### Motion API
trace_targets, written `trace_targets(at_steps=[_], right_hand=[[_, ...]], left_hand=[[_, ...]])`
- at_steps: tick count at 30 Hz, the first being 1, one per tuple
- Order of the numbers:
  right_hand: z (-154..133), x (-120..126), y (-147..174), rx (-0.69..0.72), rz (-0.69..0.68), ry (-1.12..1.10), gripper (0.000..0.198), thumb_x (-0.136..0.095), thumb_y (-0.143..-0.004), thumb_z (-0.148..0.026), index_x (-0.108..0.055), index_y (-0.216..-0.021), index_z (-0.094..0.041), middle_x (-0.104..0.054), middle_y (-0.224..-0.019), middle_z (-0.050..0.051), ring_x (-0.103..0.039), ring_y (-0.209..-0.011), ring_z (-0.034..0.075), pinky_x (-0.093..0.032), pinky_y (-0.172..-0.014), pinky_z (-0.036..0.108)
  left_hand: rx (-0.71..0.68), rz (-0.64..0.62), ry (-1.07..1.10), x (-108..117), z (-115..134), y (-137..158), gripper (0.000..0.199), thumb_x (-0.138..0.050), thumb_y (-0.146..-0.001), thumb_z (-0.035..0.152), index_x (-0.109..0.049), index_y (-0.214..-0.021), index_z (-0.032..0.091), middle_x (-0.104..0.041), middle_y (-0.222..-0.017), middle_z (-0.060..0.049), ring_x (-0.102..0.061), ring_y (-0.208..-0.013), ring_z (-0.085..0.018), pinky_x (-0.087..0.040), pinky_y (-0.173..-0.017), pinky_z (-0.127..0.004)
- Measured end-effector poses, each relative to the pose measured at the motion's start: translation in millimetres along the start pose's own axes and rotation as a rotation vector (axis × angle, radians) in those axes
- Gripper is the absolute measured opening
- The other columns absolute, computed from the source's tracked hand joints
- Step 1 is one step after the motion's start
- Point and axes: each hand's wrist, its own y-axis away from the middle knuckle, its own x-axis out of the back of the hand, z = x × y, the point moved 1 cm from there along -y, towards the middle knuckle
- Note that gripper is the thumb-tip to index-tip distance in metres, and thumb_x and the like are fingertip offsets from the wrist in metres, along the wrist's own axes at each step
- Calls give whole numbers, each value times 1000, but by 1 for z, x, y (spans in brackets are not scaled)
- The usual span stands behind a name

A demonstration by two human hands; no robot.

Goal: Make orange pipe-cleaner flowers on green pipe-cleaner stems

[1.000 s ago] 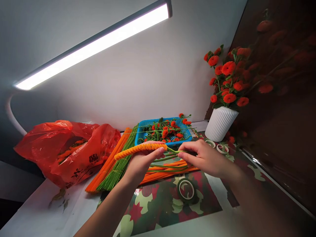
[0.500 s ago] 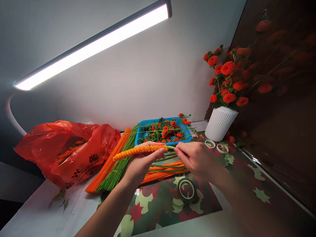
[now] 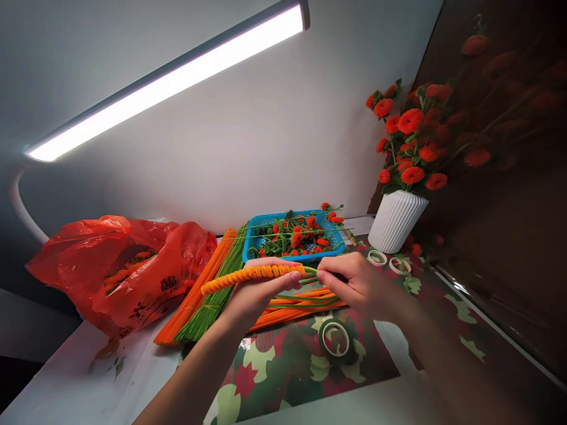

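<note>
An orange pipe cleaner coil [image 3: 252,274], wound in a long row of tight loops, lies along my left hand [image 3: 261,289]. That hand is closed around it, the thumb pressing near the coil's right end. From this end comes a green pipe cleaner [image 3: 310,270], which my right hand [image 3: 348,282] pinches between thumb and fingers. Beneath my hands lie loose orange pipe cleaners [image 3: 283,313] with some green ones. A roll of dark green tape [image 3: 335,340] rests on the camouflage mat below my right hand.
Bundles of orange [image 3: 195,295] and green pipe cleaners [image 3: 210,304] lie left, beside a red plastic bag [image 3: 88,254]. Behind is a blue basket [image 3: 341,245] of small orange flowers. A white vase [image 3: 396,224] of flowers and two tape rolls [image 3: 377,258] stand right. A lamp [image 3: 177,77] hangs above.
My right hand has shifted slightly right with the green pipe cleaner in its pinch. The coil has turned a little in my left hand, which still grips it.
</note>
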Motion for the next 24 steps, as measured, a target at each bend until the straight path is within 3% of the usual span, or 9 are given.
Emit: trace_targets(at_steps=[9, 18, 24], right_hand=[[-2, 6, 1, 43, -102, -5, 27, -40, -95, -23, -52, -71, -18, -41, -60, -4, -36, -56, 10, -27, -53, 24], [-5, 1, 3, -6, -91, 63, 34, -41, -95, -27, -41, -62, -18, -40, -56, -4, -32, -55, 10, -23, -52, 25], [-2, 10, 5, -91, -125, 65, 30, -40, -97, -30, -57, -74, -19, -55, -66, -2, -45, -60, 11, -30, -56, 24]], left_hand=[[8, -40, -4, -5, -2, 1, 11, -79, -68, 26, -76, -72, 17, -75, -71, -4, -69, -67, -18, -56, -64, -26], [78, -93, -24, -11, -11, 2, 17, -80, -68, 30, -77, -78, 16, -75, -82, -7, -70, -74, -20, -57, -67, -27], [31, -49, -16, -8, -8, 0, 15, -78, -70, 30, -76, -76, 17, -75, -79, -6, -70, -72, -20, -57, -66, -27]])
